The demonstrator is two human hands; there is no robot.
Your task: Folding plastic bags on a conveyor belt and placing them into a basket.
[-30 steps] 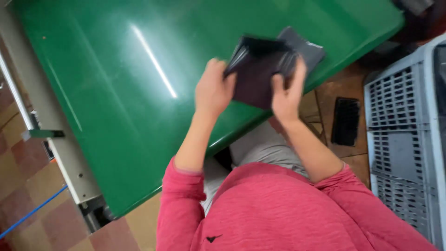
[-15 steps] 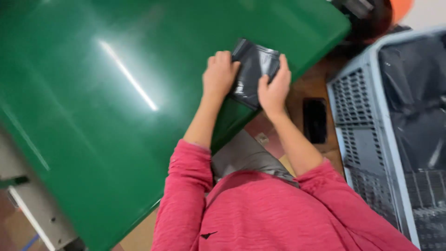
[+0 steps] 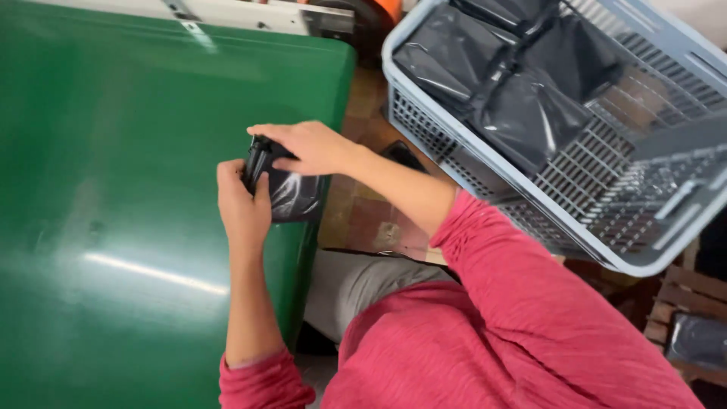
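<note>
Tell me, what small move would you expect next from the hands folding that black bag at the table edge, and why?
Probably a short carry rightward to the grey crate. The black bag already looks folded small, pinched between left hand and right hand at the green table edge, and similar bags lie in that crate.

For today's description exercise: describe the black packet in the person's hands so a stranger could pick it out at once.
Start at the big green table and go to its right edge. There the left hand and right hand grip a small glossy black packet. Unlike the black bags lying in the grey crate, it is folded small and held.
</note>
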